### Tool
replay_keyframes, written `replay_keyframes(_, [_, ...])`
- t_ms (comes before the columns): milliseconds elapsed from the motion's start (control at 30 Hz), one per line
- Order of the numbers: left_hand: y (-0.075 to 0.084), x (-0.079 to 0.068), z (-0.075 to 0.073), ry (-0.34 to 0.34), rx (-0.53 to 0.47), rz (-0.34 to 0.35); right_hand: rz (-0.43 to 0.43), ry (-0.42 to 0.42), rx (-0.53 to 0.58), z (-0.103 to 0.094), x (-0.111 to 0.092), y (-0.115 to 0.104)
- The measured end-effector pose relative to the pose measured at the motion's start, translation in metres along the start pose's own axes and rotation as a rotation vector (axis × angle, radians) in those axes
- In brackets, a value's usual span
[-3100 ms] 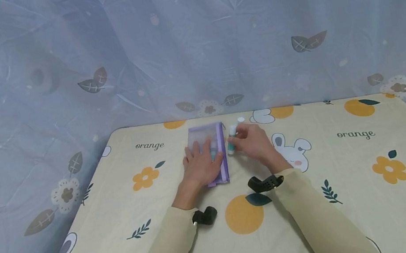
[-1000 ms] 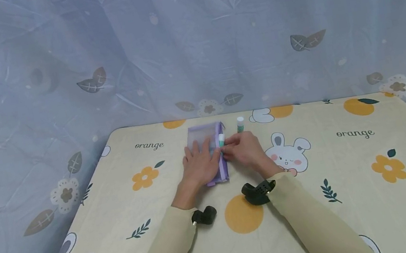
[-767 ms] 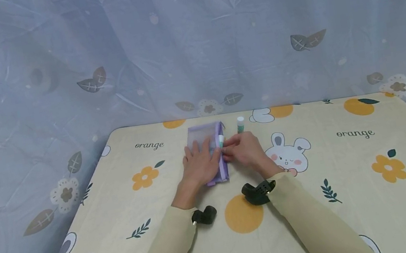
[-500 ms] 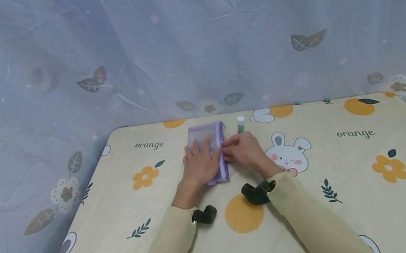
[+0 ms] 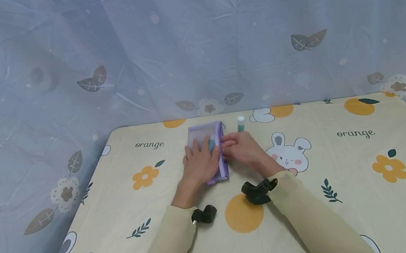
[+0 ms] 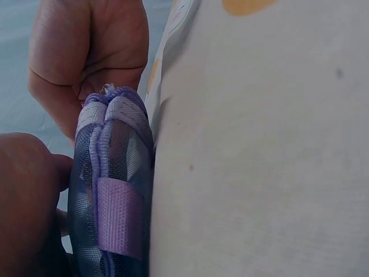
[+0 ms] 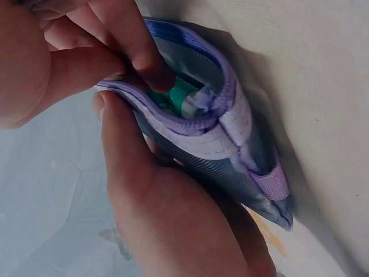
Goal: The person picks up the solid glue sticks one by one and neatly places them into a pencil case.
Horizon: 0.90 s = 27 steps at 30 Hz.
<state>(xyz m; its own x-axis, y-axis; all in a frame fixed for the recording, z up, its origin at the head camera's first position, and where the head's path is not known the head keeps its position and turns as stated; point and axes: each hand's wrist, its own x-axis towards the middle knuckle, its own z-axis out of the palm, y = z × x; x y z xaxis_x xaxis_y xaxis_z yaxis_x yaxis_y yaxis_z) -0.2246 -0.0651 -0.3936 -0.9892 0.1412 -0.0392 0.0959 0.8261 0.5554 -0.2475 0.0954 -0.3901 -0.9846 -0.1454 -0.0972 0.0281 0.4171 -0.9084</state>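
Note:
A purple mesh zip pouch lies on the printed cloth, its long zip side facing right. My left hand rests spread on top of it; in the right wrist view, the left thumb lies along the rim of the gaping mouth. My right hand is at that mouth, one fingertip reaching inside onto a green glue stick, the thumb apart from that fingertip near the rim. Teal shows through the mesh in the head view. Behind the right hand stands another glue stick with a white cap, its lower part hidden.
The cloth has oranges, flowers and rabbits printed on it. A bluish patterned curtain hangs behind the far edge and along the left. Black camera bands sit on both wrists.
The right hand brought a glue stick from right of the pouch to its mouth and pushed it inside. The left hand stays on the pouch. The other glue stick is still standing.

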Motion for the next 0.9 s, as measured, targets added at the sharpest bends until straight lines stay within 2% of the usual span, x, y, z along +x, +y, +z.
replay_keyframes(433, [0.0009, 0.0001, 0.0003, 0.004, -0.026, -0.003, 0.045, 0.01, 0.062, -0.0038, -0.002, -0.0004])
replay_keyframes(733, [-0.0008, 0.0013, 0.0013, 0.003, -0.026, -0.002, 0.039, 0.014, 0.047, -0.0036, -0.003, -0.0029])
replay_keyframes(900, [-0.0001, -0.0003, 0.0001, 0.006, -0.032, 0.002, 0.025, 0.045, -0.011, -0.0064, -0.0032, -0.0038])
